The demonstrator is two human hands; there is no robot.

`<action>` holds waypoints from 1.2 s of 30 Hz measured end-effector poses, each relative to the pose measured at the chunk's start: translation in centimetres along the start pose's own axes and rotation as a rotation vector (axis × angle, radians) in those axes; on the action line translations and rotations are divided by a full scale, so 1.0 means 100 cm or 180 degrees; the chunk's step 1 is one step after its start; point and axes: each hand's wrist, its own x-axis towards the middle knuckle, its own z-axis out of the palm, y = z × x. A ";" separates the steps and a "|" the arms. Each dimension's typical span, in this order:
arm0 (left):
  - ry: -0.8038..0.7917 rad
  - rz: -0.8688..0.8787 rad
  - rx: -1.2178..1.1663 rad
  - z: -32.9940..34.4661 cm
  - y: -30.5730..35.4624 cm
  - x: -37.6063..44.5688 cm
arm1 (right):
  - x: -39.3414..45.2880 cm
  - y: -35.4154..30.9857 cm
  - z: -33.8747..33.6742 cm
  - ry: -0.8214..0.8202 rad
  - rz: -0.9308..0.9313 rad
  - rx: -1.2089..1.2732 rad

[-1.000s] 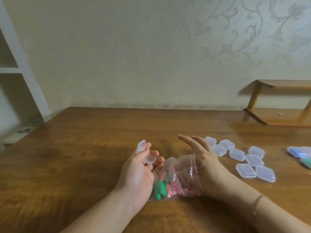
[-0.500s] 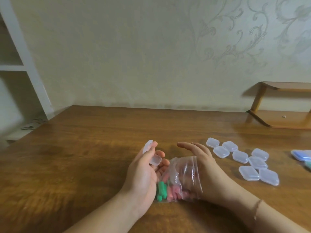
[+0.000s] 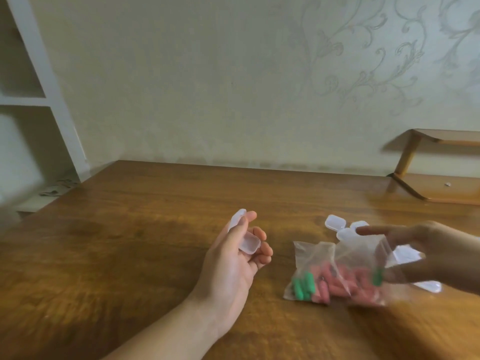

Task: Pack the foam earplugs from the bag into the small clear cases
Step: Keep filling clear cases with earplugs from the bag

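The left hand (image 3: 235, 258) hovers palm-up over the worktop (image 3: 145, 229), forearm running in from 7 o'clock, its thumb and curled fingers (image 3: 262, 249) gripping an open clear case (image 3: 246, 239) whose lid stands up at 11 o'clock. At 3 o'clock from it the bag (image 3: 335, 274) of pink and green earplugs (image 3: 302, 285) lies on the worktop. The blurred right hand (image 3: 428, 255) reaches in from 3 o'clock, forefinger extended, pinching a green earplug (image 3: 377, 276) at the bag's mouth; more cases (image 3: 335, 221) lie behind the bag.

One head-worn view looks forward and down, close over the table (image 3: 155, 229).
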 end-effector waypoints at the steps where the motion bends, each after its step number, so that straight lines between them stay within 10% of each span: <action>1: -0.0012 -0.0052 -0.0046 0.000 0.001 0.000 | -0.005 0.005 -0.006 0.0077 0.0061 0.0087; 8: -0.0394 -0.0457 -0.0478 0.005 0.000 -0.010 | -0.026 0.001 -0.012 0.1400 -0.0207 0.0938; 13: -0.0752 -0.0647 -0.0671 0.012 -0.009 -0.021 | -0.020 -0.075 0.045 0.0955 -0.1203 0.1498; 20: -0.1352 -0.0596 -0.0489 0.010 -0.013 -0.025 | -0.005 -0.088 0.108 0.1897 -0.1363 -0.0219; 36: -0.1443 -0.0681 -0.0585 0.010 -0.013 -0.025 | -0.004 -0.086 0.109 0.1284 -0.1614 -0.0391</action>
